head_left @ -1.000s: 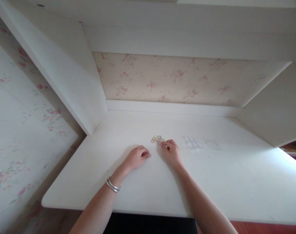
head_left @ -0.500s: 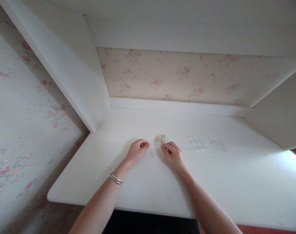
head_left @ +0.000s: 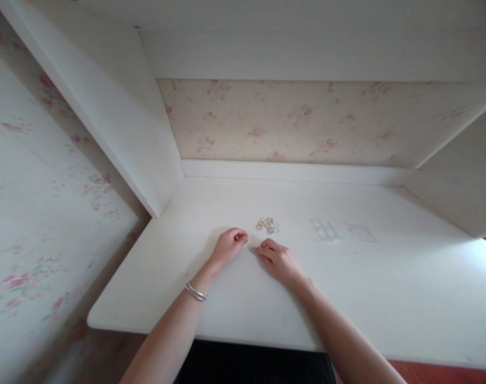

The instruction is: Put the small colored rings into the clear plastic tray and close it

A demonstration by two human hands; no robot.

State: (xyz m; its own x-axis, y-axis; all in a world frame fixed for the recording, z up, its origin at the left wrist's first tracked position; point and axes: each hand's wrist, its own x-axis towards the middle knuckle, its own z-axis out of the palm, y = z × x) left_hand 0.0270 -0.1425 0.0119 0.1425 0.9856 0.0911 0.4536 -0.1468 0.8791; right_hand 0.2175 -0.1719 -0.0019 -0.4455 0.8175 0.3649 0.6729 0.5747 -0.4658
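Far left of the fingers: flowered wallpaper [head_left: 46,213] and a slanting white side panel [head_left: 118,122]. Under both hands: white desk [head_left: 210,309].

Left hand [head_left: 228,247], with silver bangles [head_left: 196,292] at the wrist, resting knuckles-up on the desk, fingers curled loosely inward toward the palm, thumb tip against the forefinger; whether anything lies inside that curl, impossible to tell.

Just right of those fingertips, in the narrow gap between the two hands: a single small ring [head_left: 252,249], flat on the desk, touched by the tip of the right forefinger. Right hand [head_left: 278,260] lying low, fingers stretched leftward and close together, not wrapped round anything, forefinger and thumb nearly meeting at the ring; a true pinch or a mere touch, too small to tell.

Just beyond the right fingertips, slightly to the right and apart from them: little heap of rings [head_left: 267,225], pale gold, green and pink, bunched together.

Well right of the fingers: clear compartment tray [head_left: 325,229] flat on the desk, and near it a clear flat lid [head_left: 361,232], both barely visible against the white.
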